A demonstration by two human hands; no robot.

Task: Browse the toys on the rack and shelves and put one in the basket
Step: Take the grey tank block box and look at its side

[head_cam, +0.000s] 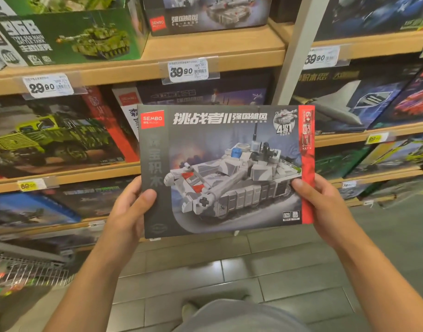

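Both hands hold up a grey tank box (226,168) in front of the shelves (215,47). Left hand (127,209) grips its lower left edge, thumb on the front, fingers hidden behind. Right hand (323,204) grips the lower right edge likewise. Wire basket (25,271) sits low at left, well apart from the box.

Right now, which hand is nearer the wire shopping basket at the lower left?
Left. The left hand grips the grey tank toy box's left edge, above and right of the wire basket. The right hand grips the box's opposite edge, farther away.
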